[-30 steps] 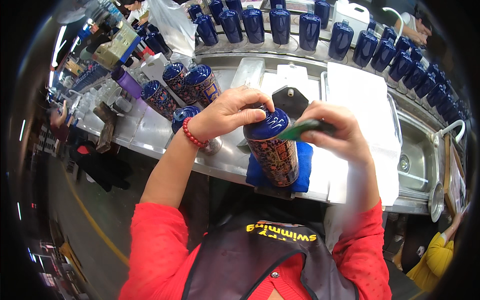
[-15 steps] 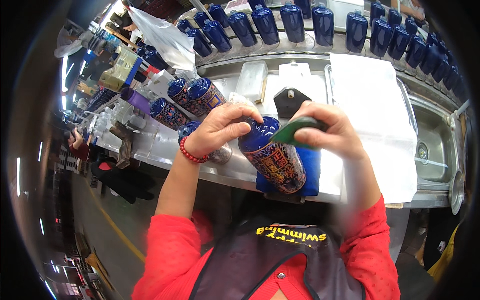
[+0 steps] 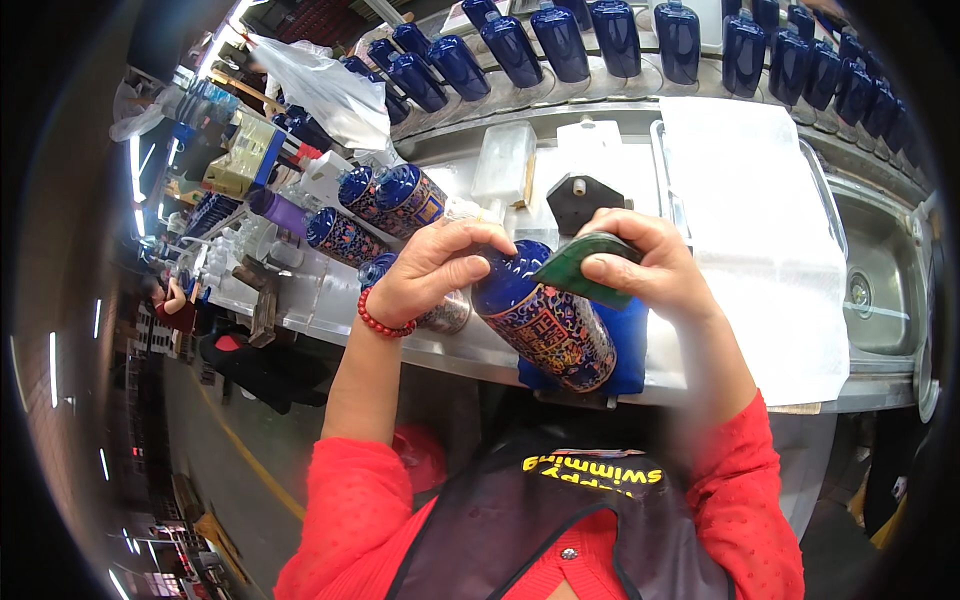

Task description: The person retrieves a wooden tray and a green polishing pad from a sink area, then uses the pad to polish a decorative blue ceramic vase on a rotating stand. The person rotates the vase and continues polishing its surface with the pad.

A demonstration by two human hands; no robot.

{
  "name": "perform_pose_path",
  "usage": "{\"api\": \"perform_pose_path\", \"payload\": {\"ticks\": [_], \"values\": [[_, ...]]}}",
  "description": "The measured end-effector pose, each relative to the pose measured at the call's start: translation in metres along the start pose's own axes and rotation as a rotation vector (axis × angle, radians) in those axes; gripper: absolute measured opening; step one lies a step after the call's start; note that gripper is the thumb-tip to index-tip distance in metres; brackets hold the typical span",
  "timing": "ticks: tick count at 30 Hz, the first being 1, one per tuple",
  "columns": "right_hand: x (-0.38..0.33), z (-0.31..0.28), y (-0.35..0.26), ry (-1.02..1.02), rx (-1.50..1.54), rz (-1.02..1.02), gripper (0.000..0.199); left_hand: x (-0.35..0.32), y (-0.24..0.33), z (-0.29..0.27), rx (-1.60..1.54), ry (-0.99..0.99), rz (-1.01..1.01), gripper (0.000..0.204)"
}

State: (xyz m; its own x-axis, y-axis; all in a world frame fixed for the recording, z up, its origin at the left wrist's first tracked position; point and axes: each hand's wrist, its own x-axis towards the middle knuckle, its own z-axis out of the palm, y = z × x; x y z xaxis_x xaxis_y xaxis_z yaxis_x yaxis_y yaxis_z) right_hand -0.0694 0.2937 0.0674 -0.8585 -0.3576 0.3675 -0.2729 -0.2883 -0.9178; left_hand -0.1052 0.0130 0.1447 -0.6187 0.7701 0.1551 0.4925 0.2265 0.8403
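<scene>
A blue bottle (image 3: 560, 340) with a colourful floral wrap leans over a folded blue cloth (image 3: 628, 345) at the counter's front edge. Its plain blue shoulder points up and to the left. My left hand (image 3: 435, 270), a red bead bracelet at its wrist, grips the bottle at the neck end; its fingers hide the mouth. In my right hand (image 3: 640, 262) is a flat green scraper (image 3: 580, 268), pinched between thumb and fingers. The scraper's tip lies over the bottle's shoulder, by the upper border of the wrap; whether it touches the glass I cannot tell.
Several wrapped bottles (image 3: 412, 200) stand left of my left hand. Behind my hands are a dark angular fixture (image 3: 580, 205) and a clear rectangular container (image 3: 503, 165). A white sheet (image 3: 755, 250) covers the right counter, beside a steel sink (image 3: 880, 290). Plain blue bottles (image 3: 617, 40) line a conveyor behind.
The bottle has turned slightly, so its wrap panel sits differently. The scraper has tilted, showing more of its flat face. Conveyor bottles have shifted along their line. Both hands keep their grip.
</scene>
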Motion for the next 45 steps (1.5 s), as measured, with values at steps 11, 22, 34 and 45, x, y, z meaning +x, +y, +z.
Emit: {"api": "perform_pose_path", "payload": {"ticks": [11, 22, 34, 45], "values": [[0.01, 0.004, 0.005, -0.011, -0.014, -0.011, 0.028, -0.001, -0.006, 0.001, 0.02, 0.018, 0.034, 0.025], [0.013, 0.0, -0.007, 0.052, -0.005, -0.023, 0.023, -0.002, -0.003, 0.001, 0.078, 0.012, 0.073, 0.025], [-0.004, 0.002, 0.006, 0.368, 0.046, 0.034, 0.027, 0.003, 0.0, 0.006, 0.111, 0.073, 0.077, 0.023], [-0.043, 0.001, 0.006, 0.372, 0.1, -0.004, 0.02, 0.033, 0.013, 0.016, 0.33, 0.244, -0.046, 0.023]]}}
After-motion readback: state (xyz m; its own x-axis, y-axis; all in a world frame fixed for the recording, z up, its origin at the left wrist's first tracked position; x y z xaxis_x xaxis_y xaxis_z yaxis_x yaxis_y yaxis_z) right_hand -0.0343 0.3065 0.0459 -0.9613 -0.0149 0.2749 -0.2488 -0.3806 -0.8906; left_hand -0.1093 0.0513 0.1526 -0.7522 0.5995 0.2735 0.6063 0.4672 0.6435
